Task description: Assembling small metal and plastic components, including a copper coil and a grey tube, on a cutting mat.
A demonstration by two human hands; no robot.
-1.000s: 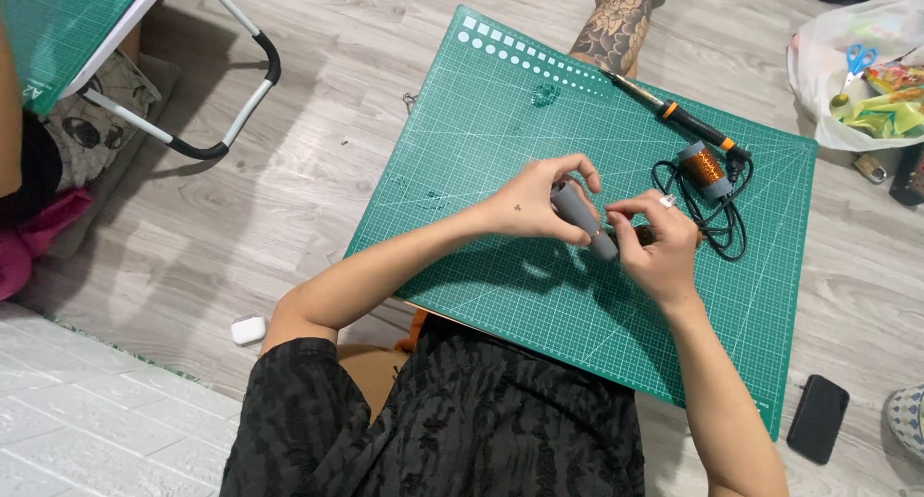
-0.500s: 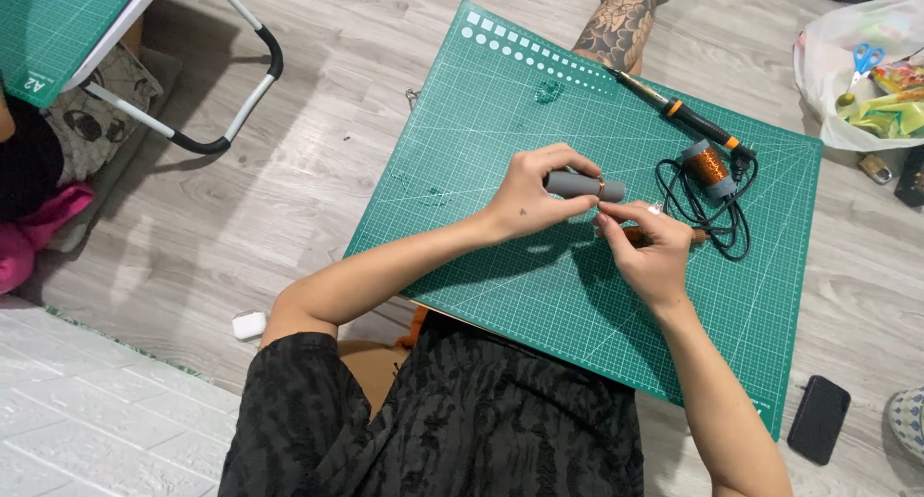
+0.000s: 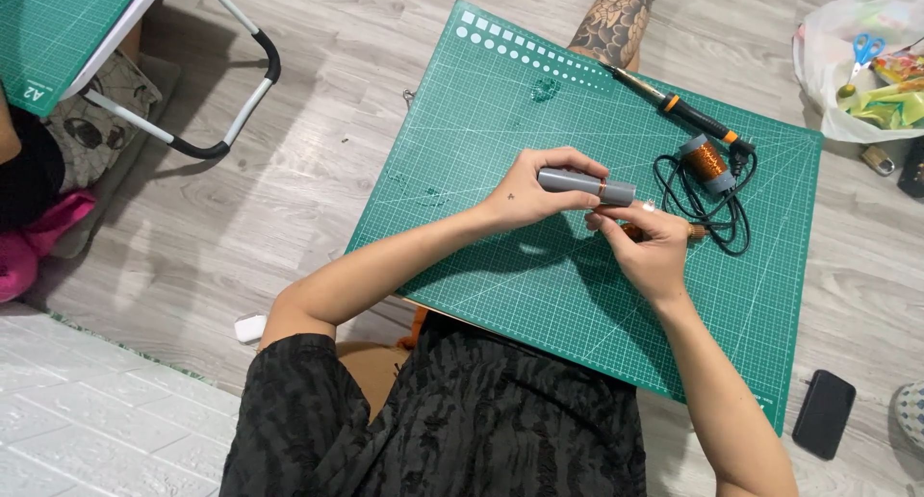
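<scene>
My left hand [image 3: 532,186] grips a short grey tube [image 3: 585,185] and holds it level above a green cutting mat [image 3: 500,102]. A thin band of copper wire circles the tube near its right end. My right hand [image 3: 647,247] sits just below that end, fingers pinched at the tube's tip; what it pinches is too small to tell. A spool of copper wire [image 3: 705,161] stands on the mat to the right of both hands, inside a coiled black cord [image 3: 733,229].
A soldering iron [image 3: 669,103] lies along the mat's far edge. A tattooed leg [image 3: 616,21] rests beyond the mat. A plastic bag with scissors [image 3: 868,50] is at the far right. A black phone [image 3: 824,413] lies on the floor. A folding table's leg [image 3: 255,93] stands left.
The grey tube has turned from tilted to level in my left hand. My right hand has slid from beside the tube to under its right end.
</scene>
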